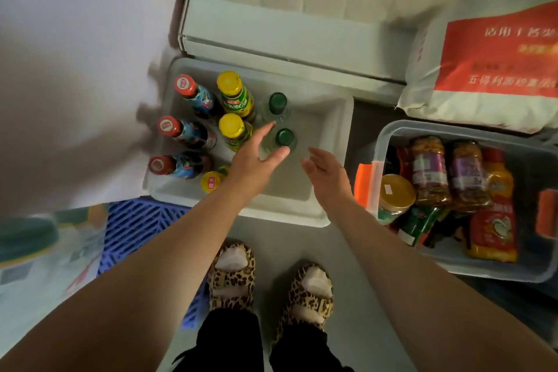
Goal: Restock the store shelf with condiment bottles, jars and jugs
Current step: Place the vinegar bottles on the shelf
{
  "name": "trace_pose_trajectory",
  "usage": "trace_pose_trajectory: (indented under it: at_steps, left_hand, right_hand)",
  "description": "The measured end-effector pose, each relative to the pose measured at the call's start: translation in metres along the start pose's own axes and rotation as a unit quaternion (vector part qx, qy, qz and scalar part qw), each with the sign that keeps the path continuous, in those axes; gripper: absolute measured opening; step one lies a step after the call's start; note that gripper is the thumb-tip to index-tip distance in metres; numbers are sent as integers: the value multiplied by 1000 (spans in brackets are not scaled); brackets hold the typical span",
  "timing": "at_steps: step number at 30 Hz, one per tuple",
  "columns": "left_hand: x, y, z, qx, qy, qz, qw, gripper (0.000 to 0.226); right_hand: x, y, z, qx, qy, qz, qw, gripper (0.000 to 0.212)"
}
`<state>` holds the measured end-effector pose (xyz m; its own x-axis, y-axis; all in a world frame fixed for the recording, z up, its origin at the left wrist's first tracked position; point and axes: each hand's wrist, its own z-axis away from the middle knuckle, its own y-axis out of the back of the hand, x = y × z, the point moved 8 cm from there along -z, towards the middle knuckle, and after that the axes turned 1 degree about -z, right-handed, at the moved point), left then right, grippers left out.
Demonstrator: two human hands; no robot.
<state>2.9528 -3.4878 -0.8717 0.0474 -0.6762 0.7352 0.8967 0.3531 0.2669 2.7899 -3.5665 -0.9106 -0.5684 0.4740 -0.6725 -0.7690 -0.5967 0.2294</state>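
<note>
Both hands are hovering open over the tray (338, 118). The left hand (256, 157) is reaching beside a green-capped bottle (285, 137); the right hand (327, 172) is holding nothing.

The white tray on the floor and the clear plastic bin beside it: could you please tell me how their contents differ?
In the white tray the bottles stand upright in rows by cap colour; in the clear plastic bin jars and bottles lie jumbled. The white tray keeps bare floor on its right; the clear plastic bin looks packed. Both hands, left hand and right hand, hover open over the tray, not the bin. Both hold condiments.
</note>
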Motion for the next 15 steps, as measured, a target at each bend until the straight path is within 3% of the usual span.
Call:
trace_pose_trajectory:
  at_steps: [8,15]
  left_hand:
    - [-20,-11,-35,24,-87,-7,996,65]
    - [3,-7,-38,36,-182,-114,976,53]
  right_hand:
    - [30,-30,-41,-51,83,-81,992,64]
    - [49,-49,-59,-57,175,-14,983,79]
